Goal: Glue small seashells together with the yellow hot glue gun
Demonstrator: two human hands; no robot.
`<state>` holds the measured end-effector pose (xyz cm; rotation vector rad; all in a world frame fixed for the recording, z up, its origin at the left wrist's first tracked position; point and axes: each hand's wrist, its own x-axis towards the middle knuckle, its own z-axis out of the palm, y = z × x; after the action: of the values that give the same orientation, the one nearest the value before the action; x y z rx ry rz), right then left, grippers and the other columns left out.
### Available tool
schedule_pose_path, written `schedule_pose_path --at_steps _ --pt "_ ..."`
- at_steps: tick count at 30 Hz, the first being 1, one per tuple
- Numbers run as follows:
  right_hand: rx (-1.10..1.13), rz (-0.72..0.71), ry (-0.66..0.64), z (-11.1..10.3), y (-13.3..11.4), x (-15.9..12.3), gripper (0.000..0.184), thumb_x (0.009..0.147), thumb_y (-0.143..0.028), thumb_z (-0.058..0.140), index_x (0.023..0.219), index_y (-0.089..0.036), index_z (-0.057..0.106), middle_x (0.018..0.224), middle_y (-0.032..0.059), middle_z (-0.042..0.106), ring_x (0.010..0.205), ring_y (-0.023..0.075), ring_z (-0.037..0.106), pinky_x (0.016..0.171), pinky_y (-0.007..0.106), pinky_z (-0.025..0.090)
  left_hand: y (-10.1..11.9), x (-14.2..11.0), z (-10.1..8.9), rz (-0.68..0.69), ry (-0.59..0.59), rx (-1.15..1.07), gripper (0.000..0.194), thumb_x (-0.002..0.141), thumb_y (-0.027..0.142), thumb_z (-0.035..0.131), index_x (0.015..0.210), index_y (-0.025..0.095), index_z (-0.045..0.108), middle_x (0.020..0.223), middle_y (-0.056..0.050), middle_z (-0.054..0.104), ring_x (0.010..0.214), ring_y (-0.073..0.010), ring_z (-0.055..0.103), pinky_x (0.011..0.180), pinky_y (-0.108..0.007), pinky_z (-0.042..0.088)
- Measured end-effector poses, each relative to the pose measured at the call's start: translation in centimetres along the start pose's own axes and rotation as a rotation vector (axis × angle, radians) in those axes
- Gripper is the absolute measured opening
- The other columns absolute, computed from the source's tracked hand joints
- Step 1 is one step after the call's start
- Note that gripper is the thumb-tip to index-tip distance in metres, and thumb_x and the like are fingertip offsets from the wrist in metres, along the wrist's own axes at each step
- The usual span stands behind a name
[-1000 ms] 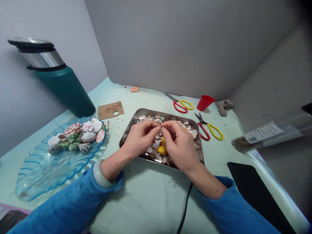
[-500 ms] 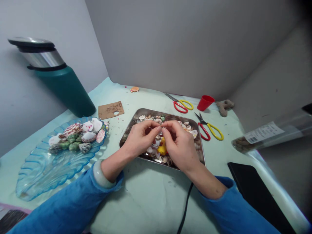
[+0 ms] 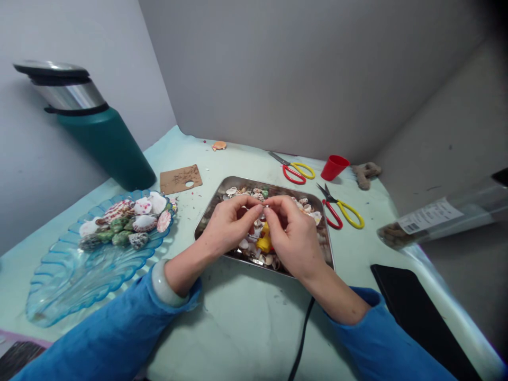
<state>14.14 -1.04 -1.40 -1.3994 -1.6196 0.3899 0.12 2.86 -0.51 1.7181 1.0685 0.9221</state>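
Observation:
Both hands meet fingertip to fingertip above a metal tray. My left hand is closed in a pinch between thumb and forefinger. Opposite it, my right hand pinches in the same way. Whatever lies between the fingertips is tiny and mostly covered, so I cannot make out its kind. Small seashells are spread through the tray beneath the hands. Between them, partly hidden by my right hand, shows a yellow object among the shells.
Left stands a blue clear shell-shaped dish holding larger shells, with a teal bottle behind. Two pairs of scissors, a red cup and a clear tube lie right, beside a black flat object. A cable runs in front.

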Motion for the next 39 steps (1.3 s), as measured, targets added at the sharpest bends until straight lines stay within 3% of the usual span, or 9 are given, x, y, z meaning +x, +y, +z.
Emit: schedule_pose_path --at_steps 39 --pt "-0.011 -0.002 -0.032 0.23 0.42 -0.03 0.014 0.09 -0.026 0.048 0.097 -0.02 0.058 0.081 0.0028 0.07 0.067 0.0156 0.064 0.063 0.027 0.044 -0.16 0.0 -0.05 0.014 -0.019 0.074 0.022 0.087 0.034 0.052 0.083 0.015 0.063 0.055 0.002 0.059 0.047 -0.0094 0.051 0.048 -0.02 0.04"
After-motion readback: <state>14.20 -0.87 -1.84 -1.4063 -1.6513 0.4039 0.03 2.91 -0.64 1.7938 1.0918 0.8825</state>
